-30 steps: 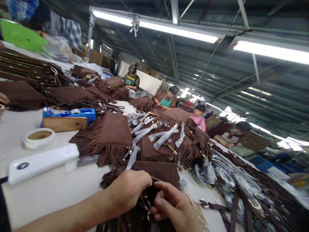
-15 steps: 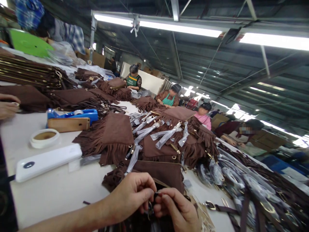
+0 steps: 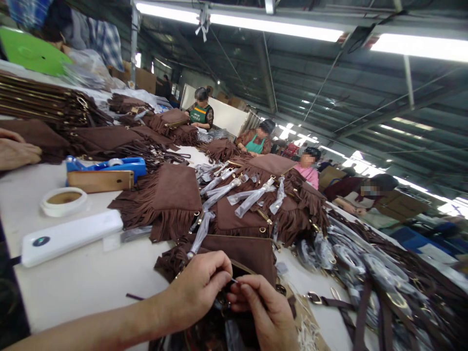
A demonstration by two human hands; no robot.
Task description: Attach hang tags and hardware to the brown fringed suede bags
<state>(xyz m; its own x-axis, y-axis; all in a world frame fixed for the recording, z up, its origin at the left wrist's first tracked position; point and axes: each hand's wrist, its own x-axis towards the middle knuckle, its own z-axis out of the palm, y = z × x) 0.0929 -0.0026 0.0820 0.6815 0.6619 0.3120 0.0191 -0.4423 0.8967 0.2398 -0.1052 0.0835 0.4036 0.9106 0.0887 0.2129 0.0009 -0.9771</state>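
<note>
My left hand (image 3: 203, 285) reaches in from the lower left, thumb and forefinger pinched on one end of a thin light strand (image 3: 234, 280). The other end is pinched by my right hand (image 3: 261, 304), whose remaining fingers are curled. Just beyond both hands lies a brown fringed bag (image 3: 234, 251) with a zip along its edge. Dark material and metal hardware below the hands are partly hidden and too dim to make out.
Brown fringed bags (image 3: 177, 187) cover the table. At left are a white power bank (image 3: 73, 236), a tape roll (image 3: 63, 201), a phone (image 3: 100, 181) and a blue tape dispenser (image 3: 135, 165). Wrapped straps (image 3: 351, 263) lie right. Another person's hand (image 3: 18, 151) rests far left.
My hands have shifted slightly up and apart, and a thin strand now shows between my fingertips. The other person's hand at far left has moved right and lies flatter.
</note>
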